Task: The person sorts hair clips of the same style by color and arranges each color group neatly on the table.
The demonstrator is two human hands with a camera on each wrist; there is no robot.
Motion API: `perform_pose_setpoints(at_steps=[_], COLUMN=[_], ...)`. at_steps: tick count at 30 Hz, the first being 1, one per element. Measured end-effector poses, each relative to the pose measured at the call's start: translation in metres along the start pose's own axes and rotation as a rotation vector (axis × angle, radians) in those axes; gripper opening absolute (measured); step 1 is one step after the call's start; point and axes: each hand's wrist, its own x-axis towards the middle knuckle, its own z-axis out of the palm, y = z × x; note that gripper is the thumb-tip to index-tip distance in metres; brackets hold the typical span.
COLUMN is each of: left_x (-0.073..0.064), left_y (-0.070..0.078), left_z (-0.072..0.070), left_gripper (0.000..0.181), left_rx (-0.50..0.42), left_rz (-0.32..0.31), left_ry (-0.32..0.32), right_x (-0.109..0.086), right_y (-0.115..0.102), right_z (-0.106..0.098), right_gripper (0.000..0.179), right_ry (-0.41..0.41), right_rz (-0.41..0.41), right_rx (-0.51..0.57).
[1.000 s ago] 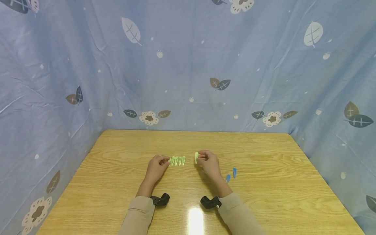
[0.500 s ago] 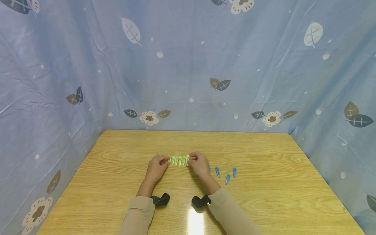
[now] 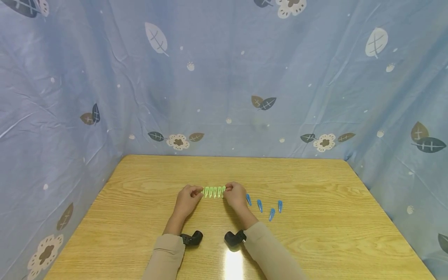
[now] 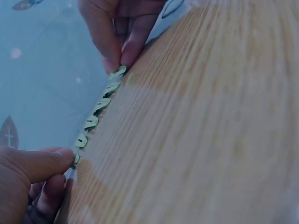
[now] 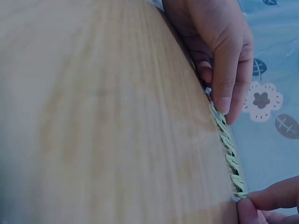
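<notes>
Several light green snap hair clips lie in a close row near the middle of the table, such as the green hair clip [image 3: 211, 192] in the head view. At the row's left end, my left hand [image 3: 187, 199] pinches the outermost clip [image 4: 76, 159] between thumb and finger, which partly hide it. My right hand [image 3: 236, 197] pinches the clip at the right end [image 4: 117, 71], its fingertips right at the table surface. In the right wrist view, the row [image 5: 227, 144] runs between both hands.
Several blue hair clips lie loose to the right of my right hand, among them a blue clip [image 3: 272, 214] closest to me. Blue patterned cloth [image 3: 224, 77] hangs behind and beside the wooden table [image 3: 315, 241].
My right hand has moved left with a green clip and set it against the row's right end. More blue clips now show beside it. The left hand has stayed put.
</notes>
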Motion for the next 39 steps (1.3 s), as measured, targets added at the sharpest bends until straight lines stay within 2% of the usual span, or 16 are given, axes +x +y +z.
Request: perform_pose_setpoints(at_steps=[7, 14, 24, 32, 36, 39], left_x=[-0.001, -0.001, -0.001, -0.001, -0.001, -0.001], left_y=[-0.001, -0.001, -0.002, 0.001, 0.004, 0.006], left_z=[0.000, 0.001, 0.002, 0.001, -0.001, -0.002], left_gripper=[0.019, 0.019, 0.018, 0.017, 0.019, 0.022], left_rx=[-0.003, 0.005, 0.004, -0.020, -0.085, -0.132], left_rz=[0.000, 0.012, 0.012, 0.010, -0.002, 0.013], left_ry=[0.003, 0.005, 0.007, 0.031, 0.038, 0.031], right_x=[0.001, -0.001, -0.006, -0.019, -0.024, -0.027], right_y=[-0.005, -0.009, -0.004, -0.004, -0.003, 0.003], right_z=[0.000, -0.001, -0.003, -0.021, -0.034, -0.045], right_gripper=[0.020, 0.020, 0.024, 0.029, 0.033, 0.036], right_ry=[-0.019, 0.002, 0.001, -0.063, -0.093, -0.117], right_rz=[0.027, 0.031, 0.015, -0.093, -0.161, -0.190], right_rx=[-0.056, -0.089, -0.026, 0.029, 0.086, 0.131])
